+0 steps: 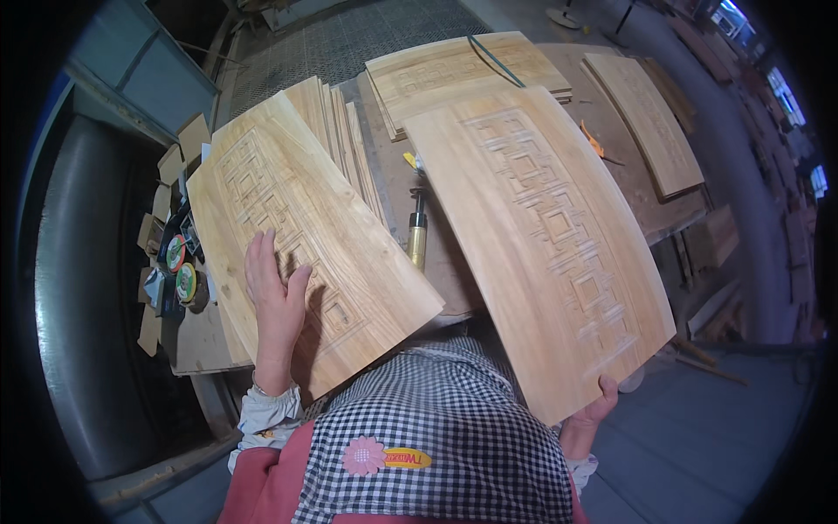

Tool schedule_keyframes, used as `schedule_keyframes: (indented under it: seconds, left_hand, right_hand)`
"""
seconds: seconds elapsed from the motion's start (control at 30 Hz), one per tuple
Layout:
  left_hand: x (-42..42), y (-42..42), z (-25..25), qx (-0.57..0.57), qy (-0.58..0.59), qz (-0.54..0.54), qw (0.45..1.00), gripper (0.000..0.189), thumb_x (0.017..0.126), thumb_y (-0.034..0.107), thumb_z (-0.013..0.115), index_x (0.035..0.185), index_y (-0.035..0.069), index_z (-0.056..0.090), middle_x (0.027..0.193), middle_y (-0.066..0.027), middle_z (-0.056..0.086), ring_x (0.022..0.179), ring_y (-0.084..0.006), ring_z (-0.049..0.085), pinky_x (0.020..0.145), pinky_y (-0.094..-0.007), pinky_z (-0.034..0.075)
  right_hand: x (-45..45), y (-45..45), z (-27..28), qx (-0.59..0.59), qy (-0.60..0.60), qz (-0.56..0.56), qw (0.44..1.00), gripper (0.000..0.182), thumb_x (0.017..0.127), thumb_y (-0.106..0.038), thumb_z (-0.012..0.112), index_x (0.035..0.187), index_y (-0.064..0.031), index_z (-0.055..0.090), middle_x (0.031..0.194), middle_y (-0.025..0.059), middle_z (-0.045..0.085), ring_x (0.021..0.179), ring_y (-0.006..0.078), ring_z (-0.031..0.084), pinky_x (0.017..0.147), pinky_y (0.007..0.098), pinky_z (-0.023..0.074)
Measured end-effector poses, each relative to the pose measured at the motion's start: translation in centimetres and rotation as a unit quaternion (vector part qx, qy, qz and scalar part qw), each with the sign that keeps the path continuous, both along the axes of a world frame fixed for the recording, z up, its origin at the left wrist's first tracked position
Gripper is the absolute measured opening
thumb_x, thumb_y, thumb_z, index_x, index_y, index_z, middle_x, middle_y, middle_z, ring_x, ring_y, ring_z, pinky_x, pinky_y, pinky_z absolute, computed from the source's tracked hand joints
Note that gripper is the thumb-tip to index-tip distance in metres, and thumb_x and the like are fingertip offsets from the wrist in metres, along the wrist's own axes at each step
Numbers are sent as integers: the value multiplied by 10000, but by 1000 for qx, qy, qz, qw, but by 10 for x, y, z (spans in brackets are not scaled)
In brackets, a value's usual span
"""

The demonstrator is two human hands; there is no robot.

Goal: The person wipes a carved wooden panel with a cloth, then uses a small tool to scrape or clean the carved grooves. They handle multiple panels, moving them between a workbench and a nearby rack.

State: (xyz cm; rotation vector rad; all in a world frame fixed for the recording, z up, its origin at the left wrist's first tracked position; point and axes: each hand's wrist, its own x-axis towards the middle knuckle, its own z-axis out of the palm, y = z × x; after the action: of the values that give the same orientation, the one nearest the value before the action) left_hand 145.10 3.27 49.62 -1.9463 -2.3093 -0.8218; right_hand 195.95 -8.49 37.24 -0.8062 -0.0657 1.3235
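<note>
My left hand (275,288), fingers apart, is over the carved band of a wooden panel (366,255) at the left; whether the palm touches it I cannot tell. My right hand (598,401) grips the lower edge of a second carved wooden panel (471,190), thumb on its face and the fingers hidden beneath. This panel slants up and away, its far end overlapping a stack of carved panels (432,56). Between the two panels a brass-coloured tool with a black collar (418,229) lies on the worktable (452,262).
More boards (327,118) stand behind the left panel. Open cardboard boxes (150,327) and abrasive discs (186,281) are at the left edge. An orange-handled tool (592,139) lies beyond the right panel, near another carved panel stack (648,124). A large dark cylinder (91,295) is far left.
</note>
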Motion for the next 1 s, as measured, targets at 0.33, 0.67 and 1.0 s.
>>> schedule_keyframes:
  seconds: [0.33,0.67,1.0]
  left_hand:
    - [-13,-20,-6,29,-33,34,998,737,960,225,726,1600,18,423,1615,-286,435,1511,-467,384,1267,-526,287]
    - [-36,-71,-8,28,-21,129,991,741,945,203,755,1580,4,431,1594,-293,445,1501,-471,383,1250,-543,303]
    - [-51,-110,-12,63,-48,73,994,685,933,336,727,1513,29,531,1615,-229,450,1526,-472,340,1269,-560,259]
  right_hand:
    - [25,53,-70,-10,-55,-26,998,738,910,-151,610,1589,46,397,1530,226,565,1417,400,551,1222,541,436]
    - [68,90,-97,-234,-158,229,932,698,1088,-573,483,1426,34,548,1205,196,729,957,293,739,804,432,632]
    - [-74,111,44,-128,-398,554,720,560,1130,-478,468,1123,20,725,871,111,771,665,147,684,659,297,568]
